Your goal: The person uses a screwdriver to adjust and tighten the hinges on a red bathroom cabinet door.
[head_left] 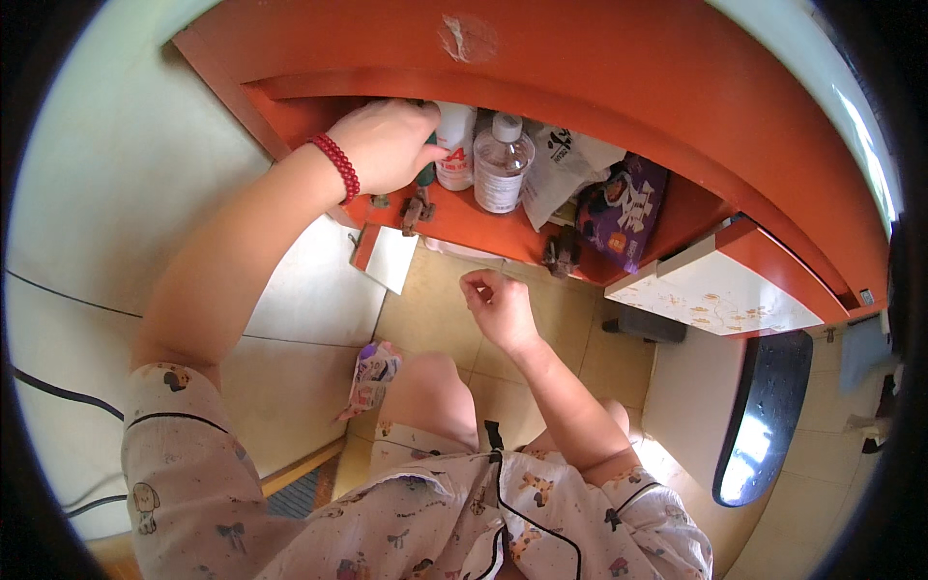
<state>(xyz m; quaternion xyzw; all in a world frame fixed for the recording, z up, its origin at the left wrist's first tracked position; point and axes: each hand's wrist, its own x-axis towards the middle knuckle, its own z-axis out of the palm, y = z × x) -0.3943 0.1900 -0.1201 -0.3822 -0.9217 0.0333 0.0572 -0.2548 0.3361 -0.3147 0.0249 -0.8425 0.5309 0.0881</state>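
At the left end of the red cabinet's opening, my left hand [387, 145] reaches in with its fingers curled round a narrow dark green bottle [426, 173], mostly hidden by the hand. Its thumb lies by a white bottle with red print [455, 150]. Right of that stands a clear capped bottle [502, 169] with a pale label. A whitish plastic bag [565, 164] and a purple package [626, 213] fill the shelf's right part. Lower down, my right hand [500, 307] hangs in front of the cabinet, fingers curled in, nothing visible in them.
The red shelf board [464, 224] carries two dark metal hinges [418, 211] along its front edge. To the right juts a white flowered panel [720, 290]. A dark oval-ended board [764, 416] is beyond it. A pink and purple package [372, 377] rests beside my knee.
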